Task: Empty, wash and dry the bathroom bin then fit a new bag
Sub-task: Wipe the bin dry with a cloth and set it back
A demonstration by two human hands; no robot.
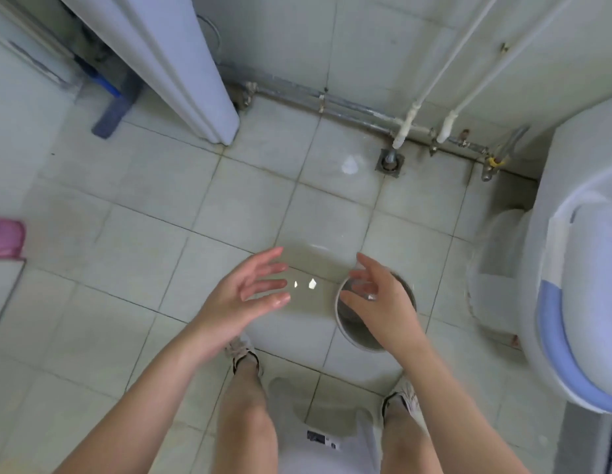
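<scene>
Bin [361, 336] sits on the tiled floor [161, 213] between the person's feet and the toilet [571, 268]. Right hand [383, 302] hovers over its rim and left hand [243, 295] beside it, fingers spread, gripping nothing. Pipes [332, 104] run along the wall behind.

A home bathroom; toilet [571, 302], tiled floor [161, 217], wall pipes [349, 107].

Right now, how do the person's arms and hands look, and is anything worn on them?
Both arms are bare as far up as the picture shows, with no sleeve in view. The left hand and the right hand wear no gloves, and no ring, watch or bracelet is visible.
</scene>
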